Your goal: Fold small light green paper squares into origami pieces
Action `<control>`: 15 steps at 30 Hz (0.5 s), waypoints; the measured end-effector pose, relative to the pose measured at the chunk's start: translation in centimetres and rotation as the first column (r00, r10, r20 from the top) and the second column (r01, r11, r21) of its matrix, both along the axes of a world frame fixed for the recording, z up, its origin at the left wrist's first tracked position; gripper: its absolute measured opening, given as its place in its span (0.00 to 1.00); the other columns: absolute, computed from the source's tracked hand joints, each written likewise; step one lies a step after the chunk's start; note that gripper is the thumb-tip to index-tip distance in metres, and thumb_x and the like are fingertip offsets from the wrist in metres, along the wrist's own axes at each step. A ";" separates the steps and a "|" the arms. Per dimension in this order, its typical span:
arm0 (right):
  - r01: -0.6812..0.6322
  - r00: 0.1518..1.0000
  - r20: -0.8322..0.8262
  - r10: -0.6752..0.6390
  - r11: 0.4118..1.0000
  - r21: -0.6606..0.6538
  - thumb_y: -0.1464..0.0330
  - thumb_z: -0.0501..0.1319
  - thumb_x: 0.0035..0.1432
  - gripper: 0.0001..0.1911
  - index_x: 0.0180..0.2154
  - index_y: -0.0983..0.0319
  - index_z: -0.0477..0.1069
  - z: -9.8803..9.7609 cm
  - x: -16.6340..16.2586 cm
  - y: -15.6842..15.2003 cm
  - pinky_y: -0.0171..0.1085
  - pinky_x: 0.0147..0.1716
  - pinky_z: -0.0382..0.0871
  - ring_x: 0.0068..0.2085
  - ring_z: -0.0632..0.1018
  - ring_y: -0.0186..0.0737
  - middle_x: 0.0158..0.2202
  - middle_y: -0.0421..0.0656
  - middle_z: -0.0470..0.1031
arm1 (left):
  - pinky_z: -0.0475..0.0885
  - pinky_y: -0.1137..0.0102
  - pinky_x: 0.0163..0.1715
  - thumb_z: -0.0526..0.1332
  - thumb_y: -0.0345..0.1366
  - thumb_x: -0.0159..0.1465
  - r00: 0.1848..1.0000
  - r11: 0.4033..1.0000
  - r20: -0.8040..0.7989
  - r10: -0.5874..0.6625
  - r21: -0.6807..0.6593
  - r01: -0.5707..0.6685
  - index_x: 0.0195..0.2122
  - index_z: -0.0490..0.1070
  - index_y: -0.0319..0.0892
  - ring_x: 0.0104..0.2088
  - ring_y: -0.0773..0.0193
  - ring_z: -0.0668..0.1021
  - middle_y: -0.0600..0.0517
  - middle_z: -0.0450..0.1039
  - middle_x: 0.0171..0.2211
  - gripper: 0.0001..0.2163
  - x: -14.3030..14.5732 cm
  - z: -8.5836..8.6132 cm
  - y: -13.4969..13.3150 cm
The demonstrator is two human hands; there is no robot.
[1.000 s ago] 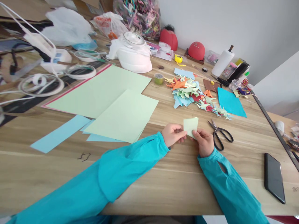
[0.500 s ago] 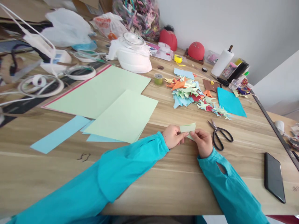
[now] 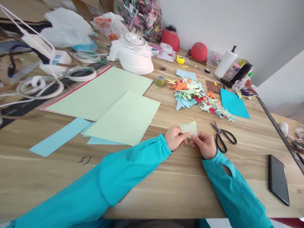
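Observation:
A small folded piece of pale green paper (image 3: 189,127) is pinched between my two hands, just above the wooden table. My left hand (image 3: 175,138) grips its lower left part with the thumb on top. At its lower right corner, my right hand (image 3: 204,144) holds it between thumb and fingers. Black-handled scissors (image 3: 222,134) lie to the right of my right hand, blades pointing away from me. Beyond my hands is a pile of folded paper cranes (image 3: 190,93) in orange, green, blue and red. The fingertips under the paper are partly hidden.
Large pale green sheets (image 3: 125,120) lie to the left over blue sheets, with a blue paper strip (image 3: 59,136) beside them. A phone (image 3: 278,180) rests at the right. A thread spool (image 3: 161,80), a turquoise square (image 3: 234,103) and a white container (image 3: 135,57) stand farther back.
The green paper has turned and tilted up between my fingers, so more of its face shows. My right-hand fingers have shifted down to its lower corner.

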State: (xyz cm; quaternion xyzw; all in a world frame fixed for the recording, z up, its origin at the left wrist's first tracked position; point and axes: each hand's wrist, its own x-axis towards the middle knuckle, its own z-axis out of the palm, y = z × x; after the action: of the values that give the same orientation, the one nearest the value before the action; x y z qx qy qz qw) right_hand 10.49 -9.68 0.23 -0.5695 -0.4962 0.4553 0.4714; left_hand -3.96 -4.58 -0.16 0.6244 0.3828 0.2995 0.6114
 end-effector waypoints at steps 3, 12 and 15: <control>0.007 1.000 -0.003 -0.007 1.000 -0.018 0.55 0.64 0.44 0.17 0.20 0.63 0.69 0.3 -0.1 0.0 0.31 0.17 0.65 0.17 0.69 0.30 0.17 0.40 0.72 | 0.59 0.76 0.14 0.59 0.44 0.54 1.000 1.000 0.022 0.001 -0.014 -0.001 0.13 0.66 0.37 0.12 0.73 0.64 0.54 0.63 0.10 0.18 0.0 0.0 0.0; -0.059 0.997 0.051 0.061 0.997 -0.051 0.55 0.61 0.49 0.19 0.19 0.63 0.65 0.1 0.2 0.1 0.29 0.15 0.62 0.15 0.68 0.29 0.14 0.38 0.69 | 0.57 0.77 0.12 0.59 0.43 0.54 0.997 0.999 0.074 0.000 -0.050 0.003 0.13 0.66 0.37 0.11 0.73 0.65 0.54 0.63 0.10 0.17 -0.1 0.1 0.3; -0.052 0.997 0.050 0.053 0.999 -0.009 0.56 0.60 0.50 0.19 0.19 0.63 0.64 -0.3 0.2 0.0 0.29 0.16 0.61 0.15 0.67 0.29 0.14 0.38 0.69 | 0.57 0.77 0.12 0.59 0.44 0.54 0.997 0.998 0.071 -0.008 -0.066 0.013 0.14 0.66 0.36 0.11 0.73 0.65 0.54 0.63 0.10 0.18 -0.1 -0.1 0.3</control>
State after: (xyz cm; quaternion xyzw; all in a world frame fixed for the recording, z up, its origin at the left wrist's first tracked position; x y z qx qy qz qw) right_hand 10.73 -9.64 -0.02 -0.5693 -0.5210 0.4548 0.4444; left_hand -4.03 -4.24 -0.25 0.5948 0.3672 0.3055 0.6466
